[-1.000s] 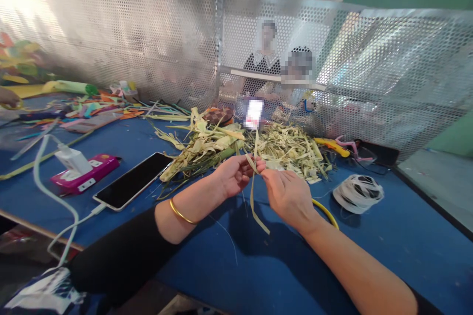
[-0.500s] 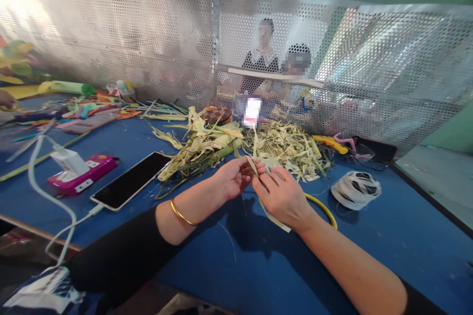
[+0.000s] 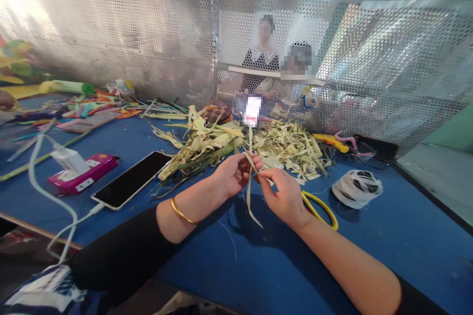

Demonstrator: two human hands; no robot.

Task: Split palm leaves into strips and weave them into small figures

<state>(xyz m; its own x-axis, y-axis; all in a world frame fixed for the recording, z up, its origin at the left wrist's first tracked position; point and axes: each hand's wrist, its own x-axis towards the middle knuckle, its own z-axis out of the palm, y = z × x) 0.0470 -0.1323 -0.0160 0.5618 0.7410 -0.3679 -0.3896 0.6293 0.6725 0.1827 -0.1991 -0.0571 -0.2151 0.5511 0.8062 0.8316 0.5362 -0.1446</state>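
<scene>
My left hand is closed around a pale, flat strip of dried leaf or husk; one end stands up above the fingers and a thin tail hangs below. Just to its right, my right hand is closed in a pinch at the strip, thumb and forefinger together. Both hands are above the blue table. Behind them lie a bundle of long dried leaves and a heap of shredded pieces. Beside my right wrist is a yellow loop, partly hidden.
Left of my arm lie a black-screened phone on a white cable and a magenta power strip. A spool of white thread stands right. Behind is a perforated metal screen, with a lit phone before it and two people beyond.
My right hand has drawn its spread fingers into a pinch and shifted slightly right. The strip's lower tail, formerly under the right hand, now hangs between the hands. My left hand barely moved.
</scene>
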